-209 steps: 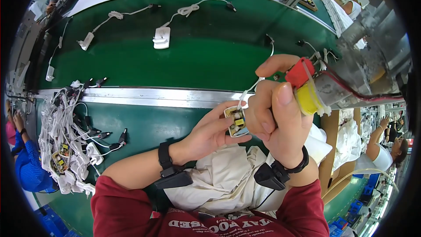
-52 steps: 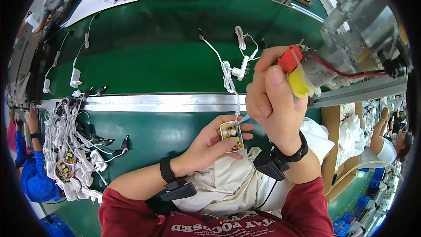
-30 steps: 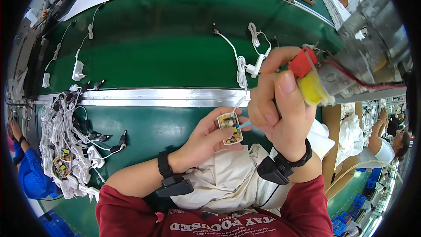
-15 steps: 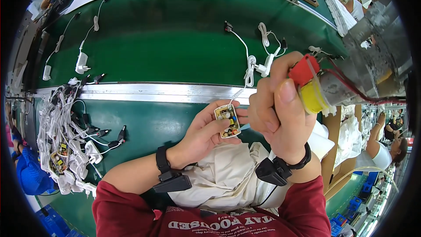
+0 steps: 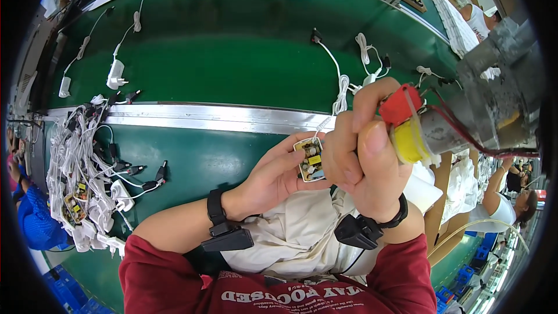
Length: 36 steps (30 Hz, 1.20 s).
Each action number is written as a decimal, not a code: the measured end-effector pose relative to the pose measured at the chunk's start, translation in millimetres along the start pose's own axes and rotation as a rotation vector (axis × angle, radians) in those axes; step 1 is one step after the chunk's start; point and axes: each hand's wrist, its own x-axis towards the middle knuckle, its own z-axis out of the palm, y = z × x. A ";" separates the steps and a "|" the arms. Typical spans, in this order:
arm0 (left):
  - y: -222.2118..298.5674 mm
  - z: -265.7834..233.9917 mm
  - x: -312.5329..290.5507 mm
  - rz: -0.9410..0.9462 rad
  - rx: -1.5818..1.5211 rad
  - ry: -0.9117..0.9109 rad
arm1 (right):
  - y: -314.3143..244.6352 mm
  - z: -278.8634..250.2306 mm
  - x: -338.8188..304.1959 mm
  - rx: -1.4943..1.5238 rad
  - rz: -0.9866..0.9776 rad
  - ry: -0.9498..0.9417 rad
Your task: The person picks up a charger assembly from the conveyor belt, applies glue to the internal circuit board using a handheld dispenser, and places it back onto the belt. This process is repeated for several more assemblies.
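Left hand (image 5: 273, 174): fingers closed on a small circuit board (image 5: 310, 159), held face-up at frame centre, over the lap.
Right hand (image 5: 363, 154): fist wrapped round the grip of a powered screwdriver (image 5: 465, 125) with red and yellow collar; knuckles touching the board's 3 o'clock edge.
Board lead: thin white wire runs off the board toward 1 o'clock, up to the belt.
Wrists: black strap with a small black unit on each.
Cable pile (image 5: 87, 168): white corded adapters and a few boards heaped at 9 o'clock of the hands.
Metal rail (image 5: 203, 117): crosses at 12 o'clock, just beyond the hands.
Green belt (image 5: 232, 40): beyond the rail, loose white adapters with cords spread from 10 to 1 o'clock.
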 end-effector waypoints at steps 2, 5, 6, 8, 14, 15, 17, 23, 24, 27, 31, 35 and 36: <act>-0.3 -0.4 -1.0 0.002 0.001 0.008 | 0.7 0.4 -1.4 -0.017 0.022 0.002; -1.4 -1.4 -2.3 0.003 0.002 0.011 | -0.7 3.7 -3.4 -0.004 0.014 0.008; -1.5 -1.7 -2.3 0.001 0.003 0.011 | -1.2 4.4 -3.7 0.004 0.009 0.013; -1.6 -1.2 -2.5 -0.001 0.006 0.010 | -2.4 5.1 -3.6 -0.001 0.010 0.020; -4.9 7.0 -1.3 -0.005 0.006 0.041 | -12.4 2.4 -2.0 -0.026 0.019 0.061; -6.0 9.1 -0.9 -0.005 0.001 0.053 | -15.6 1.4 -2.2 -0.023 0.014 0.061; -5.0 16.5 -2.0 -0.008 0.020 0.049 | -24.6 1.9 -0.3 0.019 0.047 0.075; 7.5 36.5 8.6 0.046 0.144 0.027 | -51.5 15.1 -4.4 0.022 -0.004 0.058; 14.8 40.8 13.2 0.063 0.159 0.031 | -56.6 19.9 -6.5 0.044 0.015 0.064; 49.9 47.1 39.0 0.432 0.823 0.005 | -68.6 35.5 -13.1 0.092 0.046 0.053; 78.9 37.8 40.0 0.544 1.937 0.255 | -81.1 46.7 -19.2 0.143 0.063 0.077; 102.8 55.7 17.8 0.645 2.129 0.475 | -82.3 42.9 -21.2 0.148 0.048 0.089; 117.6 53.4 13.6 0.852 2.248 0.526 | -82.9 40.0 -19.8 0.136 0.038 0.090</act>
